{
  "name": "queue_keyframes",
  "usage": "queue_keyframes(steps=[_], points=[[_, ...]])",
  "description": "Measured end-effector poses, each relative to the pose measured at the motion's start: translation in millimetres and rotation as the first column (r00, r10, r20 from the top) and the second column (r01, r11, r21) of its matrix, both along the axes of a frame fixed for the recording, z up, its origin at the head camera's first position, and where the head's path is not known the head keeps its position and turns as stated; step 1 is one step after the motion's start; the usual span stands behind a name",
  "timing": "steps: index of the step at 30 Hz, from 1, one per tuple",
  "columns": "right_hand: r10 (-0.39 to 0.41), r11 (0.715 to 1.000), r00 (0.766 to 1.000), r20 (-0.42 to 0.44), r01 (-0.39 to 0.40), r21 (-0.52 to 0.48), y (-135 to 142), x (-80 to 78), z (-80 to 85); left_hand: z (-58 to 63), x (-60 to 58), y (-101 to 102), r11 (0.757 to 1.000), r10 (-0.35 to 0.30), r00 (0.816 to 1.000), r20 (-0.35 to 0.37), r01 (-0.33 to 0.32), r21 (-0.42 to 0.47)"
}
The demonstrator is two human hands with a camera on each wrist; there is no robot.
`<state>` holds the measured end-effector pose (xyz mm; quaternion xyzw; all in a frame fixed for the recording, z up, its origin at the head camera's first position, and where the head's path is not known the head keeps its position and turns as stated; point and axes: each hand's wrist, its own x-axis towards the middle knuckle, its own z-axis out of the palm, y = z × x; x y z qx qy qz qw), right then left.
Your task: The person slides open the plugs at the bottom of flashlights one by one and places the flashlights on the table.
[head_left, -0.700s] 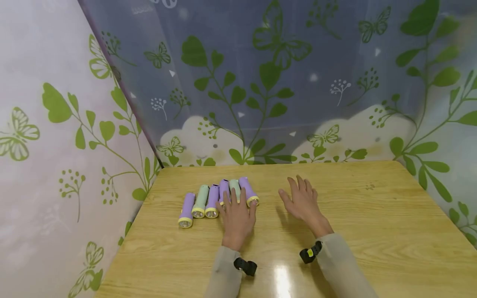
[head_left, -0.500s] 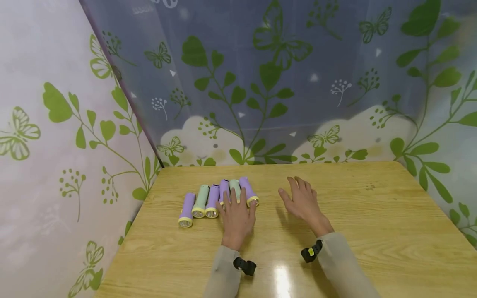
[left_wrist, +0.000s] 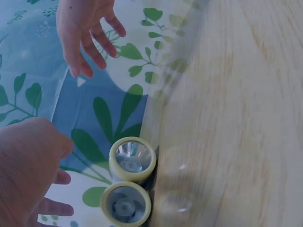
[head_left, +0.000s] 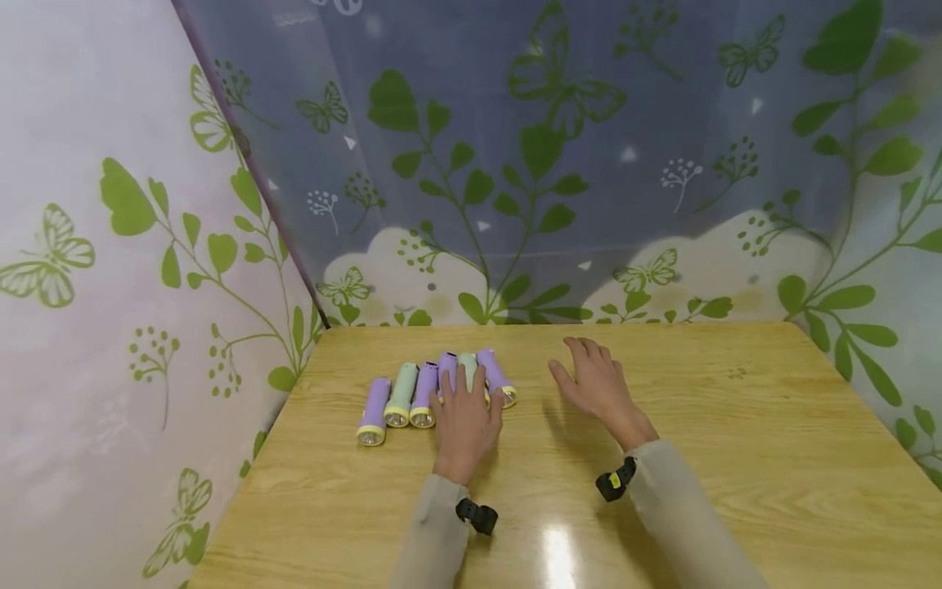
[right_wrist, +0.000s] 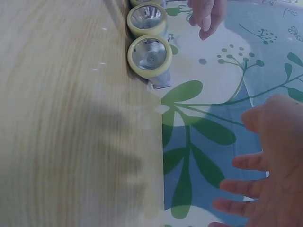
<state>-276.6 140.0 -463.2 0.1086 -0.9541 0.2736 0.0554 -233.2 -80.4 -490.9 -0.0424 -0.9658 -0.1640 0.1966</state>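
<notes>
Several flashlights lie side by side in an uneven row on the left of the table, lenses toward me. From the left come a purple flashlight [head_left: 375, 409], a green flashlight [head_left: 403, 394] and another purple flashlight [head_left: 425, 393]; a further purple one and a green one [head_left: 468, 364] are partly hidden by my left hand [head_left: 465, 429]. A last purple flashlight [head_left: 495, 376] slants at the right end. The left hand hovers over the row, fingers spread and relaxed, gripping nothing. My right hand [head_left: 598, 393] is held apart to the right above the table, fingers loosely extended.
The wooden table [head_left: 706, 458] ends at a patterned curtain [head_left: 456, 245] behind and another at the left. A wrist camera [head_left: 477, 517] sits on the left sleeve, and a second wrist camera [head_left: 616, 480] on the right one.
The head view has shifted slightly. Against the flashlights, the left hand has drifted a little left; the right hand has shifted only slightly. The flashlights keep their places.
</notes>
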Motion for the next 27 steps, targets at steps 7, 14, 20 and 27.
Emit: queue_keyframes(steps=[7, 14, 20, 27], points=[[0.034, 0.999, 0.999, 0.012, -0.034, 0.01, -4.4, -7.3, 4.5, 4.2, -3.7, -3.6, 0.999, 0.009, 0.998, -0.07, -0.012, -0.044], [0.084, 0.996, 0.996, -0.016, -0.083, 0.038, -15.5, -17.0, 6.9, 7.5, -8.3, -12.6, 0.994, 0.044, 0.997, -0.058, -0.049, -0.096], [0.114, 0.993, 0.993, -0.002, -0.114, 0.029, -29.7, -22.7, 8.9, 6.4, -8.6, -23.3, 0.994, 0.049, 0.998, -0.025, -0.051, -0.096], [0.151, 0.986, 0.988, 0.031, -0.153, 0.069, -46.8, -31.0, 12.4, 2.8, -8.6, -37.1, 0.991, 0.07, 0.998, -0.006, -0.07, -0.118]])
